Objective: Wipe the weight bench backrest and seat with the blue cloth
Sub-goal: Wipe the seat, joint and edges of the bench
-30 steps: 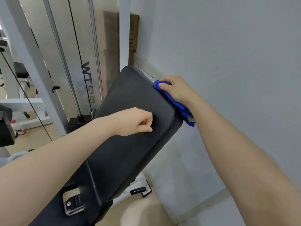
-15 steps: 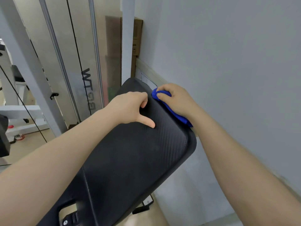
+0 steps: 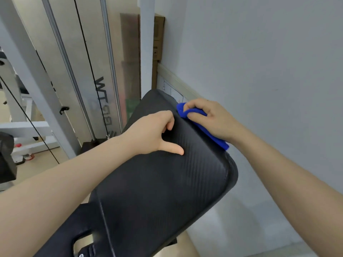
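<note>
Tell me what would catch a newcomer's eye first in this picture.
The blue cloth stands out first, held by the right hand against the black backrest's right edge, beside the grey wall. Next comes the left hand resting on the pad's upper part, thumb out. Behind, at left, stands a white cable machine frame.

Grey wall, pale trim strip along it, brown cardboard leaning at the wall's left end, white machine frame left of the wall, black cable beside it
</note>
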Motion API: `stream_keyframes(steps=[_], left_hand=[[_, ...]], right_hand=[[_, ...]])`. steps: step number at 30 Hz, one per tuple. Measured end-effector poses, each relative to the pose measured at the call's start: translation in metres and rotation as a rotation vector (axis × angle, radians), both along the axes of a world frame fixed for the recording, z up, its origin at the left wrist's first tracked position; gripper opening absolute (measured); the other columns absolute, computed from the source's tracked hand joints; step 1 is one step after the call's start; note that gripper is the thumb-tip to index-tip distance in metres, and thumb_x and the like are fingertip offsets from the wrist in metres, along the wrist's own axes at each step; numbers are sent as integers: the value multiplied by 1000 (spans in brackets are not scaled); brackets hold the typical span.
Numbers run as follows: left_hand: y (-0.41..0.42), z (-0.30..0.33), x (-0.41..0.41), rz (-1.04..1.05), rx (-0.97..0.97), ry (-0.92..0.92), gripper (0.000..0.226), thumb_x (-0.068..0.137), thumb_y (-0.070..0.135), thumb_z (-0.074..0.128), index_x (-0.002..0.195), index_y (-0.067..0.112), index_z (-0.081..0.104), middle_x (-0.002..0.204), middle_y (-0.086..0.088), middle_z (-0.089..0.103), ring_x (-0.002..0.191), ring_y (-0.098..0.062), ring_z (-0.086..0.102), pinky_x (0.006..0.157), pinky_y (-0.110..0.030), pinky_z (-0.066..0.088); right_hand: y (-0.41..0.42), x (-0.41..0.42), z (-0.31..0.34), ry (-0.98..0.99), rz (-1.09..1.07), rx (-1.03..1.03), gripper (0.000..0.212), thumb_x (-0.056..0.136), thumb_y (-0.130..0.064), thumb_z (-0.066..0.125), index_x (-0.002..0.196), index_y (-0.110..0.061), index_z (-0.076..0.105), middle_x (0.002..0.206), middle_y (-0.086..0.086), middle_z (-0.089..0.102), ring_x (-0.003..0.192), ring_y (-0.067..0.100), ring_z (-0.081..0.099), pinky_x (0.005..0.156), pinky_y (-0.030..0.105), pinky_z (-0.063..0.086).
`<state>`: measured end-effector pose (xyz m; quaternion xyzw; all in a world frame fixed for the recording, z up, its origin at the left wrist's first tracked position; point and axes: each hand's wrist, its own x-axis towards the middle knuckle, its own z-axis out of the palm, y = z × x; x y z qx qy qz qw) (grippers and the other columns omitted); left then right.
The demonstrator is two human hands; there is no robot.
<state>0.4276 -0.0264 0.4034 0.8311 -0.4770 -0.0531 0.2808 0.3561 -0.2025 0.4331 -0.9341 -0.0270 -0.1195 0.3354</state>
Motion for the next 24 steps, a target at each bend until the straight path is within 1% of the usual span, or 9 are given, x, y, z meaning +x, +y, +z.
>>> stream_keyframes(steps=[3,6,8,11,13,14,18,21,24], left_hand=[[1,0,4,-7,13,-13,59,58,52,77,85,16,39,76,11,40,64,-5,39,58,-21,34],[-3,3,10,18,20,11,60,55,51,79,81,16,38,74,8,42,66,-14,40,61,-30,37],[-4,2,14,10,15,18,58,53,51,80,77,20,37,74,6,44,67,-17,42,61,-31,38],[-2,2,11,-24,39,23,57,52,52,80,71,30,31,74,8,44,65,-13,42,59,-25,35],[-3,-1,9,-33,19,33,57,54,52,80,71,32,29,74,9,43,64,-10,40,57,-23,33],[-2,-4,10,-30,7,33,57,54,51,80,71,32,29,75,10,42,63,-9,40,57,-22,33],[-2,-4,17,-20,-32,62,57,55,49,81,71,32,29,76,9,42,65,-11,38,59,-24,34],[-1,-7,18,-32,-52,92,55,57,48,80,73,31,31,77,9,41,65,-10,37,59,-23,34],[4,-5,13,-84,-45,107,49,64,46,78,81,26,37,78,13,40,67,-6,39,60,-20,35]], right_hand=[[-1,-2,0,14,3,32,16,92,-10,51,92,-22,61,100,-11,61,89,-1,54,78,0,35],[4,42,3,38,-80,-64,22,95,-13,45,106,-18,63,113,-3,62,101,7,51,77,13,35],[6,60,-2,23,-119,-88,25,95,-13,43,112,-13,62,119,1,61,102,10,50,80,15,32],[2,36,-2,45,-66,-15,18,95,-13,47,100,-18,64,108,-5,62,93,5,51,74,9,37],[-6,15,0,55,14,22,16,93,-12,50,91,-22,62,100,-12,62,93,2,54,77,2,36],[-7,12,2,65,25,31,17,92,-11,51,90,-23,62,100,-13,62,94,1,55,80,4,37],[9,69,11,48,-32,-112,20,92,-12,49,102,-17,65,103,-6,61,93,7,52,81,18,36],[22,99,9,-3,-100,-100,23,94,-12,47,108,-9,64,111,2,62,97,11,52,76,12,33],[22,70,11,30,-79,-103,17,93,-12,49,100,-10,66,97,-5,60,88,10,51,70,10,36]])
